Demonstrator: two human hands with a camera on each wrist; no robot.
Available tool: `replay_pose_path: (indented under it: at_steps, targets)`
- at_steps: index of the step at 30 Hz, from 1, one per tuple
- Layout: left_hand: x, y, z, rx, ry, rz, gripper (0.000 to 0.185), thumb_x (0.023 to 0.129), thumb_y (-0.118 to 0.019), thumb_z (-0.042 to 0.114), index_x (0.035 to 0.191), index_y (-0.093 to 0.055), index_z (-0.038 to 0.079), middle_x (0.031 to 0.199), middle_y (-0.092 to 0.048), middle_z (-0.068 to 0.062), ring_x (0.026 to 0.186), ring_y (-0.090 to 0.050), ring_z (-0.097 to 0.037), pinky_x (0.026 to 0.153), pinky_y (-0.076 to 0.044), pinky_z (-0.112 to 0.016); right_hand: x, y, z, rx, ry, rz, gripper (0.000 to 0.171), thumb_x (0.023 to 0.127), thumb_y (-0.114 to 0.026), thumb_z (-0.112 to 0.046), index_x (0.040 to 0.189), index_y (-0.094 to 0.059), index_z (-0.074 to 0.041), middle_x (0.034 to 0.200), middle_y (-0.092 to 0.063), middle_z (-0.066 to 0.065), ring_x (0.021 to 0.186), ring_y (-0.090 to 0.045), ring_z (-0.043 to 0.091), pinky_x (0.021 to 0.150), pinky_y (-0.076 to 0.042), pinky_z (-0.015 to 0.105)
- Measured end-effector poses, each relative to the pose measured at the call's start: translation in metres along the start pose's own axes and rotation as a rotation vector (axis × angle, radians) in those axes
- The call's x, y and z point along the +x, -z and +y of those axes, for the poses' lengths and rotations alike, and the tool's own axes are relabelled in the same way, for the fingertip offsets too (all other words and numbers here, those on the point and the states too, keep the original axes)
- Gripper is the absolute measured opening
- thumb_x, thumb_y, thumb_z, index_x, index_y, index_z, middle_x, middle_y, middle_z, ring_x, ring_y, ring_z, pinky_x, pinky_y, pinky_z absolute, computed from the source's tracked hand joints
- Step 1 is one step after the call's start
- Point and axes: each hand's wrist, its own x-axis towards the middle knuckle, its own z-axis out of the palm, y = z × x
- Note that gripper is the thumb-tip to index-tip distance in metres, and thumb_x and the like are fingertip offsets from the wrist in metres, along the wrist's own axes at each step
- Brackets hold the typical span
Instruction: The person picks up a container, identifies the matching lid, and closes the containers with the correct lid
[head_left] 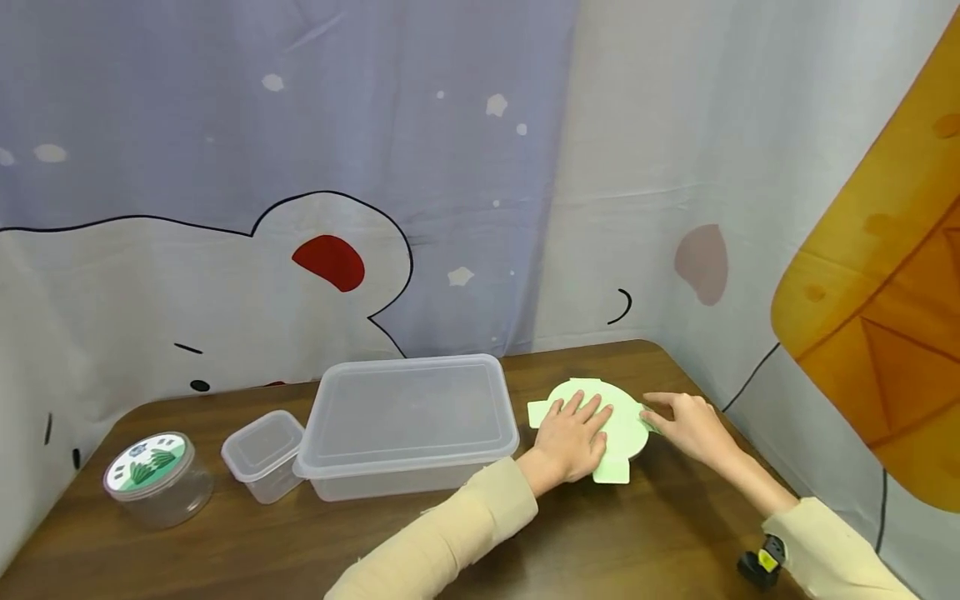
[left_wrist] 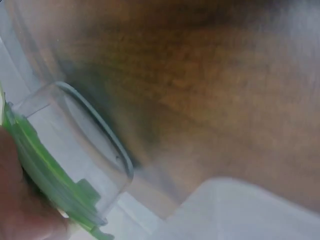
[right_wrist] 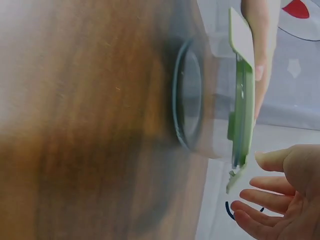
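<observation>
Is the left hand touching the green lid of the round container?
Touching. In the head view the left hand lies flat on top of the green lid, fingers spread straight over it.

- From my head view, the left hand [head_left: 576,435] covers most of the green lid [head_left: 626,433], and I can't see the container under it.
- My left wrist view is blurred; the green lid [left_wrist: 47,170] runs off the frame's left edge.
- In my right wrist view the right hand [right_wrist: 280,192] is cut off at the corner.
</observation>
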Motion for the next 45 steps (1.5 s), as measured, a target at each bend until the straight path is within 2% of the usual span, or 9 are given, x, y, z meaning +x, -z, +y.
replay_pose_path:
  at_steps: [4,9,11,17,24,30,33,38,45]
  targets:
    - [0.003,0.003,-0.001,0.038,-0.021,-0.007,0.049,0.102,-0.026,0.04,0.15,-0.03,0.034,0.156,-0.03,0.013,0.145,-0.029,-0.014,0.114,-0.032,-0.035,-0.007,-0.003,0.001,0.012,-0.028,0.012,0.043,0.089,-0.068,-0.022,0.119,-0.062,0.009,0.045,-0.05,-0.001,0.037,-0.027,0.005,0.037,-0.026,0.018]
    - [0.009,0.006,-0.001,0.077,-0.067,-0.048,0.049,0.102,-0.025,0.039,0.151,-0.026,0.035,0.158,-0.023,0.016,0.147,-0.022,-0.011,0.119,-0.025,-0.037,-0.012,-0.006,0.004,0.023,-0.029,0.023,0.039,0.091,-0.066,-0.02,0.115,-0.064,0.01,0.09,-0.071,0.026,0.063,-0.068,0.029,0.044,-0.041,0.024]
    - [0.011,0.007,-0.001,0.087,-0.108,-0.053,0.05,0.102,-0.024,0.037,0.152,-0.021,0.035,0.159,-0.018,0.017,0.148,-0.017,-0.009,0.121,-0.021,-0.038,-0.013,-0.007,0.004,0.031,-0.018,0.024,0.038,0.091,-0.065,-0.019,0.114,-0.064,0.011,0.104,-0.068,0.03,0.08,-0.071,0.038,0.048,-0.049,0.029]
    - [0.017,0.006,0.002,0.048,-0.203,-0.078,0.053,0.102,-0.021,0.032,0.153,-0.012,0.037,0.159,-0.013,0.019,0.149,-0.01,-0.006,0.122,-0.015,-0.037,-0.012,-0.006,0.001,0.036,-0.02,0.007,0.037,0.091,-0.064,-0.018,0.115,-0.064,0.01,0.109,-0.067,0.03,0.085,-0.07,0.038,0.059,-0.056,0.039]
    - [0.019,-0.007,0.002,-0.058,-0.197,-0.014,0.051,0.102,-0.018,0.031,0.152,-0.02,0.037,0.158,-0.016,0.02,0.148,-0.012,-0.004,0.122,-0.016,-0.038,-0.011,-0.002,-0.001,0.016,-0.02,-0.026,0.035,0.091,-0.065,-0.017,0.115,-0.065,0.008,0.105,-0.069,0.026,0.077,-0.069,0.031,0.06,-0.054,0.036]
    - [0.018,-0.006,0.004,-0.071,-0.203,-0.023,0.052,0.102,-0.019,0.031,0.154,-0.018,0.032,0.159,-0.016,0.019,0.149,-0.012,-0.005,0.122,-0.016,-0.036,-0.007,-0.001,-0.004,0.025,-0.06,-0.07,0.043,0.091,-0.066,-0.021,0.119,-0.061,0.012,0.046,-0.043,-0.005,0.04,-0.024,0.005,0.039,-0.027,0.019]
    - [0.019,-0.005,0.002,-0.088,-0.205,-0.044,0.052,0.102,-0.018,0.032,0.154,-0.018,0.031,0.16,-0.015,0.017,0.149,-0.011,-0.005,0.122,-0.015,-0.036,-0.005,-0.002,-0.005,0.043,-0.067,-0.096,0.047,0.091,-0.065,-0.021,0.121,-0.058,0.015,0.05,-0.048,0.0,0.04,-0.024,0.005,0.039,-0.028,0.02]
    - [0.021,-0.004,-0.001,-0.066,-0.193,-0.077,0.051,0.103,-0.018,0.039,0.154,-0.015,0.034,0.16,-0.013,0.016,0.149,-0.009,-0.004,0.122,-0.015,-0.034,-0.001,-0.005,-0.006,0.054,-0.083,-0.124,0.046,0.091,-0.062,-0.017,0.122,-0.055,0.017,0.088,-0.069,0.025,0.04,-0.027,0.007,0.042,-0.032,0.023]
    - [0.023,-0.007,-0.002,-0.056,-0.191,-0.043,0.051,0.103,-0.017,0.042,0.154,-0.014,0.035,0.16,-0.013,0.017,0.149,-0.01,-0.004,0.122,-0.014,-0.033,0.002,-0.006,-0.01,0.044,-0.109,-0.117,0.046,0.091,-0.061,-0.015,0.123,-0.054,0.017,0.059,-0.059,0.011,0.038,-0.029,0.009,0.038,-0.028,0.019]
